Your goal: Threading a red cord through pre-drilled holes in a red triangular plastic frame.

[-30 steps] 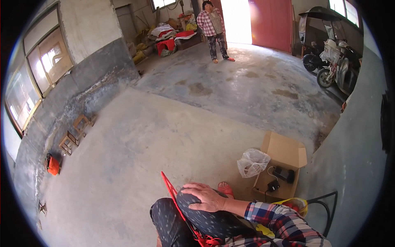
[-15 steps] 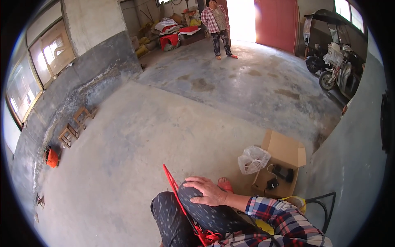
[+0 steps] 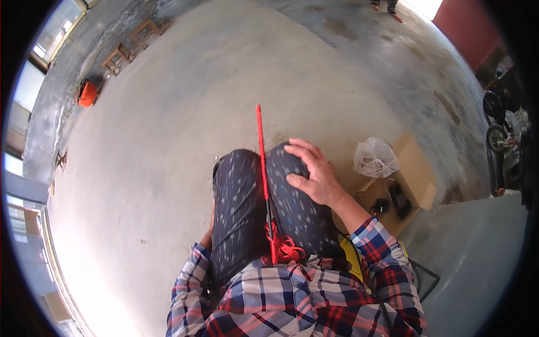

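My right hand (image 3: 315,174) lies on my right knee, fingers spread, with nothing in it. Beside my left thigh a small part of my left hand (image 3: 209,237) shows; its fingers are hidden behind the leg. Between my thighs a thin dark rod (image 3: 269,212) points forward, its far part wrapped in red cord (image 3: 261,151). Loose loops of red cord (image 3: 289,248) are heaped in my lap at its near end. Neither hand visibly touches the rod or the cord.
To my right stands an open cardboard box (image 3: 418,171) with black devices (image 3: 400,201) in it and a clear plastic bag (image 3: 375,157) at its edge. Wooden stools (image 3: 117,59) and an orange bag (image 3: 87,94) line the left wall. Another person's feet (image 3: 384,8) show far off.
The view has tipped down toward my lap, and my left sleeve and part of my left hand have come in. My right hand stays on my knee.
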Available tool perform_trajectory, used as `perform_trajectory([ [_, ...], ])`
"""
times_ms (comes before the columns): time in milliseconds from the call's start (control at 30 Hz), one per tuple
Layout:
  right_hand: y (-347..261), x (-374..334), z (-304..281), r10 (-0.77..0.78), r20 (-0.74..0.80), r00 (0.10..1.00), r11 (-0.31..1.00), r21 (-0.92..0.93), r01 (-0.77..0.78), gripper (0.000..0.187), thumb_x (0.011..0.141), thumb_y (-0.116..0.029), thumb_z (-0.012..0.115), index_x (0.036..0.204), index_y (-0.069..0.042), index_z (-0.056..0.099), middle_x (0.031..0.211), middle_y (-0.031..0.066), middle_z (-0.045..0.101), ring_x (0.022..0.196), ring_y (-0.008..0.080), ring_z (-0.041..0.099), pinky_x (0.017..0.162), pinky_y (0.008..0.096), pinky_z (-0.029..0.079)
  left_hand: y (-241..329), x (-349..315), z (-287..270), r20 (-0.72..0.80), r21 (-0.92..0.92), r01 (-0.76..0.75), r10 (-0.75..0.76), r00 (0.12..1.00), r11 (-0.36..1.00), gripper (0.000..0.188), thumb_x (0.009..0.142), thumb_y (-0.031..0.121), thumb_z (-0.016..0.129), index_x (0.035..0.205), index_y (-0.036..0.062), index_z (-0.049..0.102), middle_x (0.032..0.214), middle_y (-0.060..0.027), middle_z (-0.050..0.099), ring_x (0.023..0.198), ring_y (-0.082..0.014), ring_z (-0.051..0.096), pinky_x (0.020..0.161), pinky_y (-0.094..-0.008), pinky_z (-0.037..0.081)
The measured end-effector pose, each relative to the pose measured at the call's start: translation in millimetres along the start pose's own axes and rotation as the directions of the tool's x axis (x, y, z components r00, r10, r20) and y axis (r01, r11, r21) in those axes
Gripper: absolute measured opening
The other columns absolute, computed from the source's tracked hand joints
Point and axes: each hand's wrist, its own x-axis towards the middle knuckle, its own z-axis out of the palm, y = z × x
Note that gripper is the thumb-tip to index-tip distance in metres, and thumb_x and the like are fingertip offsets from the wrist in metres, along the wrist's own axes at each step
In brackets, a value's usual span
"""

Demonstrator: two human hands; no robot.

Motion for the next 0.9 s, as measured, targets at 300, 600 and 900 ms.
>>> perform_trajectory([
  [300,0.3,-8.6,3.3,-0.031,-0.023,0.999,0.998,-0.046,0.03,0.056,0.08,-0.035,0.063,0.127,-0.008,0.051,0.134,0.0142,0.046,0.125,0.0321,0.04,0.106,0.042,0.029,55.7,-58.1,57.8,-0.216,0.211,-0.18,0.225,0.95,0.961,0.04,0.09,0.032,0.056,0.117,0.0024,0.058,0.105,-0.0046,0.062,0.095,-0.0146,0.053,0.081,-0.0269,0.04],
  [600,-0.6,-3.6,1.0,-0.022,-0.029,0.999,0.998,-0.052,0.02,0.054,0.082,-0.035,0.062,0.127,-0.008,0.051,0.135,0.0122,0.044,0.127,0.0308,0.038,0.107,0.0411,0.03,104.9,-135.7,150.6,0.262,0.582,-0.71,0.736,0.625,0.396,0.03,0.079,0.014,0.066,0.106,0.0019,0.059,0.107,-0.0168,0.06,0.105,-0.0346,0.055,0.094,-0.0398,0.041],
  [900,7.4,-7.0,3.8,-0.02,-0.037,0.999,0.999,-0.051,0.018,0.054,0.082,-0.034,0.062,0.128,-0.008,0.05,0.136,0.0118,0.043,0.128,0.0301,0.038,0.108,0.0405,0.029,58.7,-226.4,160.9,0.344,0.278,-0.343,0.241,0.908,0.897,0.047,0.085,0.004,0.059,0.128,0.0008,0.043,0.125,-0.0158,0.05,0.117,-0.0287,0.05,0.1,-0.0376,0.039],
])
